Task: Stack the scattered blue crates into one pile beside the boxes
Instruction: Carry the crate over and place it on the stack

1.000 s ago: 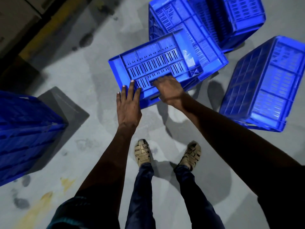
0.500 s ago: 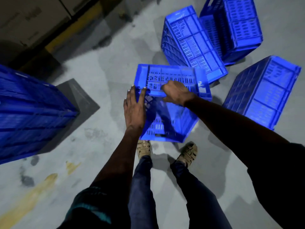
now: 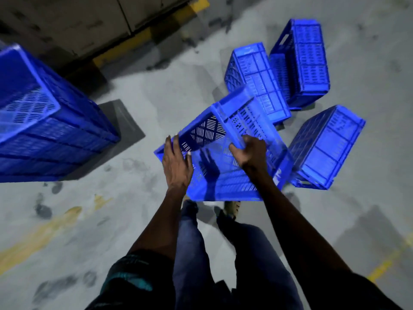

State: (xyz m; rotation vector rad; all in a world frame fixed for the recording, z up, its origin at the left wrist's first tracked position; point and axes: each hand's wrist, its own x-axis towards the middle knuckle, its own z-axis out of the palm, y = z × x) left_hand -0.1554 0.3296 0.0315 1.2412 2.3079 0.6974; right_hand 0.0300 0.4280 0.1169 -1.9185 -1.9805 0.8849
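Now lifted: one blue crate (image 3: 225,157) held off the concrete floor (image 3: 156,104), tilted, between the pile (image 3: 44,121) at left and three loose crates (image 3: 257,79) at right.
Right hand (image 3: 250,151) curls round the rim; left hand (image 3: 176,162) lies flat-fingered against the near wall, steadying. Better, I judge, to level it and grip both rims before carrying it onto the pile. Cartons (image 3: 78,21) stand along the far edge behind a yellow-black kerb (image 3: 143,39).

Crate pile (image 3: 44,121) at left; held crate (image 3: 228,157) in middle, before feet; three loose crates (image 3: 257,79) (image 3: 301,61) (image 3: 324,148) beyond and right; boxes (image 3: 89,21) behind pile.
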